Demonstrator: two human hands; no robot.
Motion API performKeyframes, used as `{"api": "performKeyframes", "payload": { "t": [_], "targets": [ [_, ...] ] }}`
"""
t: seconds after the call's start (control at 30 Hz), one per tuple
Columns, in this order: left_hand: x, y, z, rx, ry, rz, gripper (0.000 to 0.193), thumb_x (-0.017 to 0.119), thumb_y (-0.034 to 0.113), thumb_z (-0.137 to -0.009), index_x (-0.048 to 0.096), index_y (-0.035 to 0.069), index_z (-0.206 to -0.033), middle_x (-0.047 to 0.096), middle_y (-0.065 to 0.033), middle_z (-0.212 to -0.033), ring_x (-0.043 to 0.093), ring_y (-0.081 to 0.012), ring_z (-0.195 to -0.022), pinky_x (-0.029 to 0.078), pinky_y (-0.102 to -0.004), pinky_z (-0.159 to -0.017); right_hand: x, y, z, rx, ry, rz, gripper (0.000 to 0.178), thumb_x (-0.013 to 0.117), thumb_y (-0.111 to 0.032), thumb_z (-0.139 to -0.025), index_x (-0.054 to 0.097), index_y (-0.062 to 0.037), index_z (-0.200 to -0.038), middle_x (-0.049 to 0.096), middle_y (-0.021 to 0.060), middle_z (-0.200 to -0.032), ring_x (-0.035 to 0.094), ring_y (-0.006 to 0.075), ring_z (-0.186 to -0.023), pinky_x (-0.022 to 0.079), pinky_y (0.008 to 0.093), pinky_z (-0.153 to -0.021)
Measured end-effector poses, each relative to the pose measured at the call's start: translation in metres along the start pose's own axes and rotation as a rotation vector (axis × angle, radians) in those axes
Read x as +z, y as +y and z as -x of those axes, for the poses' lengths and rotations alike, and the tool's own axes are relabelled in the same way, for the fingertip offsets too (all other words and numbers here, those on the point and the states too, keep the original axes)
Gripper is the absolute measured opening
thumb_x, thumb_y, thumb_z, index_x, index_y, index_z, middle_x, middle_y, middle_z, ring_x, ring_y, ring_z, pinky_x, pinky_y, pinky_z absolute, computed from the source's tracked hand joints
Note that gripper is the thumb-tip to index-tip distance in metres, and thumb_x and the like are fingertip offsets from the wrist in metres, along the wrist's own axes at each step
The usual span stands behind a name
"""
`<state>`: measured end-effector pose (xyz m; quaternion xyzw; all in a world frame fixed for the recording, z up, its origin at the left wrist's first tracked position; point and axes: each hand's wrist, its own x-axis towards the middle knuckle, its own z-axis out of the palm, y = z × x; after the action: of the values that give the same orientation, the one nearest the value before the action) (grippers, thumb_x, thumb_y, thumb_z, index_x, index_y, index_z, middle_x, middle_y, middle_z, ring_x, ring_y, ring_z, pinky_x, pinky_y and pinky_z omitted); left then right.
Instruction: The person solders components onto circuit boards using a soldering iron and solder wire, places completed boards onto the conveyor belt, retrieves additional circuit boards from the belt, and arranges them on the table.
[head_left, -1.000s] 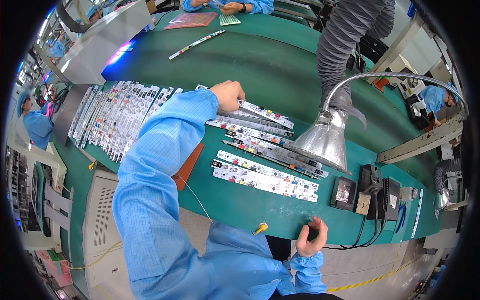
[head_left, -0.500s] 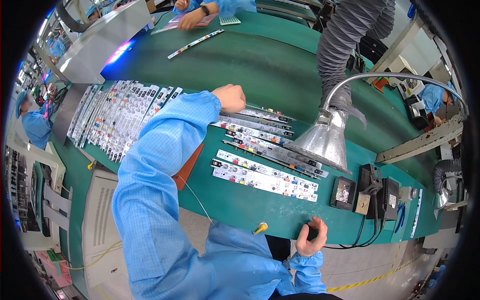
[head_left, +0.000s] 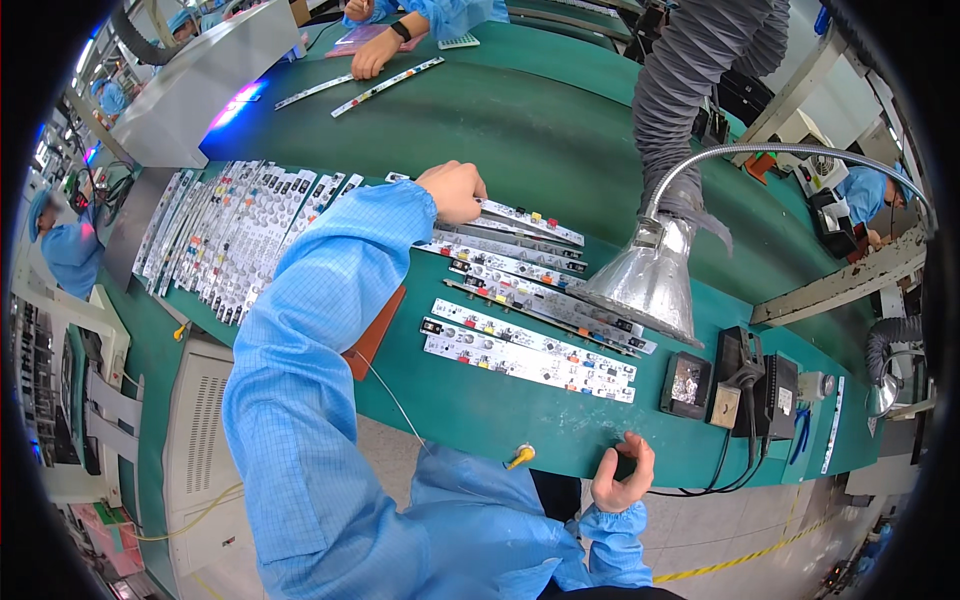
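Note:
My left hand (head_left: 453, 191) reaches across the green table, fingers closed around a long, narrow white circuit board strip (head_left: 532, 221) with small coloured parts on it. One end of the strip sticks out left of the hand, the longer part to the right. Just below lie several similar strips (head_left: 520, 262) in a loose stack, and two more strips (head_left: 530, 357) side by side nearer me. At the table's front edge rests my right hand (head_left: 624, 477), holding nothing, its fingers loosely curled and the thumb apart from them.
Many board strips (head_left: 245, 235) lie in a row at left. A metal fume hood (head_left: 650, 280) on a grey duct hangs at right, above black boxes (head_left: 740, 375) with cables. A co-worker's hand (head_left: 376, 52) touches a strip (head_left: 312, 92) across the table. An orange-brown block (head_left: 378, 335) sits under my left arm.
The strip in my left hand has turned so its white component face shows. My left hand moved slightly left. The co-worker's hand has brought another strip down onto the far side.

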<state>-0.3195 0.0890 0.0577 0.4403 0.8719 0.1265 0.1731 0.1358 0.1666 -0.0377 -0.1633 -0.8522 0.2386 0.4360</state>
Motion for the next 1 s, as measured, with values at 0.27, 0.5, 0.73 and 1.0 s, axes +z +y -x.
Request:
{"api": "performKeyframes", "payload": {
  "t": [0.27,0.5,0.73,1.0],
  "targets": [
    [0.001,0.0,-0.002,0.023,-0.005,0.069,0.036,0.055,0.007,-0.065,0.07,0.004,-0.098,0.066,-0.0192,-0.096,0.063,-0.0329,-0.091,0.048,-0.0361,-0.087,0.0,0.0,0.0,-0.004,0.001,-0.003,0.059,0.056,0.013,-0.071,0.041,0.0003,-0.127,0.059,0.0196,-0.102,0.057,0.0216,-0.071,0.048,0.0317,-0.065],
    [0.001,-0.003,0.0,0.017,0.005,-0.013,0.035,0.057,0.009,-0.067,0.069,0.003,-0.099,0.066,-0.0185,-0.097,0.063,-0.0317,-0.092,0.048,-0.0359,-0.086,0.0,0.0,0.0,-0.002,0.006,-0.003,0.057,0.057,0.012,-0.071,0.043,0.0014,-0.125,0.06,0.0194,-0.1,0.057,0.0217,-0.071,0.048,0.0318,-0.064],
    [0.006,-0.004,-0.005,0.046,-0.079,0.006,0.038,0.067,0.011,-0.064,0.068,0.006,-0.101,0.066,-0.0179,-0.097,0.063,-0.0301,-0.093,0.049,-0.0368,-0.084,0.0,0.001,0.0,0.003,0.011,-0.006,0.057,0.058,0.012,-0.07,0.044,0.0015,-0.124,0.06,0.0196,-0.099,0.057,0.022,-0.069,0.048,0.0315,-0.062],
    [0.004,-0.001,-0.013,0.099,-0.11,-0.036,0.036,0.069,0.011,-0.063,0.069,0.006,-0.099,0.067,-0.018,-0.094,0.063,-0.0309,-0.091,0.05,-0.0379,-0.081,-0.001,-0.001,-0.003,-0.021,0.024,0.016,0.057,0.059,0.011,-0.069,0.045,0.001,-0.123,0.061,0.0197,-0.096,0.057,0.0224,-0.066,0.048,0.0316,-0.06]
  ]
}}
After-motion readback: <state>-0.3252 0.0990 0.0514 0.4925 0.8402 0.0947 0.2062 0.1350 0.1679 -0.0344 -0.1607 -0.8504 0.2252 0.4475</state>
